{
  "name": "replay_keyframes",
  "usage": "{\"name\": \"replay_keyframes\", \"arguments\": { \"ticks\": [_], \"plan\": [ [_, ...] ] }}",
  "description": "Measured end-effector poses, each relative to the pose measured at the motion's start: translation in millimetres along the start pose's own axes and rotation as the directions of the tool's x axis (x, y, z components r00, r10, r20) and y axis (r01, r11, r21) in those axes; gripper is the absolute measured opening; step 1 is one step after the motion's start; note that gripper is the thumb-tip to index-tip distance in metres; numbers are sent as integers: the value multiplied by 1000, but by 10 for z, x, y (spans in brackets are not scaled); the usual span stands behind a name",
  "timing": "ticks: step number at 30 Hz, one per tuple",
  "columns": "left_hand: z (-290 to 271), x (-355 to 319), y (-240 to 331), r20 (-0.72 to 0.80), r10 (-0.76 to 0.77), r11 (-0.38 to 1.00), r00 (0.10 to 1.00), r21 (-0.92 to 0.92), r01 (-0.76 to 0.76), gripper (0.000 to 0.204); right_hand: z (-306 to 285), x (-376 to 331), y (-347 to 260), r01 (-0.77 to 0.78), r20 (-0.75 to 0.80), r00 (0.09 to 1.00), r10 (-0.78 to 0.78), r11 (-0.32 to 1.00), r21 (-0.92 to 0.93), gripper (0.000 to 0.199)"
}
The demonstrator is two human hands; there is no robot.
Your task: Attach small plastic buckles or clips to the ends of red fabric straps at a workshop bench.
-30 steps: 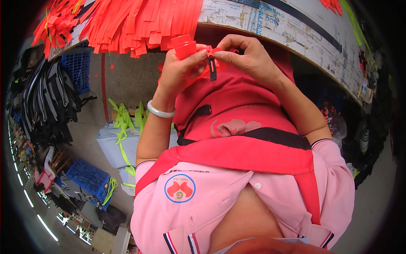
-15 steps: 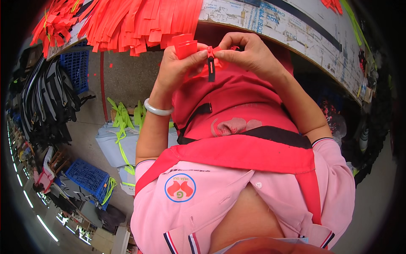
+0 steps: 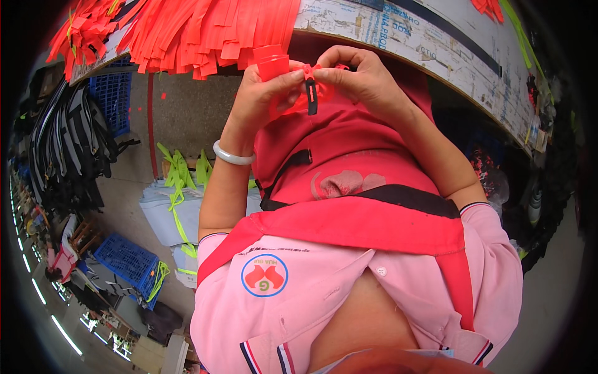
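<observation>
You've got a folded, bright orange-red fabric strip (image 3: 273, 66) poking away from you, a slim black slotted tab (image 3: 313, 107) pointing back.

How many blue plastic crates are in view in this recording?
2 clearly visible: one at left, beside the black-and-grey straps; another at lower left, with yellow-green strips at its right edge. Others may be hidden in shadow.

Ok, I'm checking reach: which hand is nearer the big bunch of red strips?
Left: the left hand is beside the big bunch, at its right end; the right hand sits farther right.
</observation>
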State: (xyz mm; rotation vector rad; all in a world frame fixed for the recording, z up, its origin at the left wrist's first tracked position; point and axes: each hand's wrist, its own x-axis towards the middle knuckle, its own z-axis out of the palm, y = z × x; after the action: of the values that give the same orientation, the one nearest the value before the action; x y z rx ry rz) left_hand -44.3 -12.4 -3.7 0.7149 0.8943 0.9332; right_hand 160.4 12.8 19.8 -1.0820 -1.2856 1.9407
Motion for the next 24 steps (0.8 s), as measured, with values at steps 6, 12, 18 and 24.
{"name": "replay_keyframes", "arguments": {
  "ticks": [6, 12, 18, 24],
  "plan": [
    [-27, 21, -21, 62, -12, 1000, 998, -12, 13, 16, -42, 52, 42, 84, 29, 996, -81, 985, -151, 21],
    [23, 53, -114, -86, 41, 999, 995, -32, -44, 17, 7, 54, 12, 24, -73, 997, -34, 991, -130, 20],
    [7, 45, -101, -68, 62, 996, 996, -60, -67, 16, 22, 24, 27, 69, -50, 996, -79, 981, -181, 17],
    [-24, 20, -84, -7, 64, 998, 998, 2, -64, 15, 36, 4, -17, 7, -54, 998, -15, 990, -142, 20]
  ]
}}
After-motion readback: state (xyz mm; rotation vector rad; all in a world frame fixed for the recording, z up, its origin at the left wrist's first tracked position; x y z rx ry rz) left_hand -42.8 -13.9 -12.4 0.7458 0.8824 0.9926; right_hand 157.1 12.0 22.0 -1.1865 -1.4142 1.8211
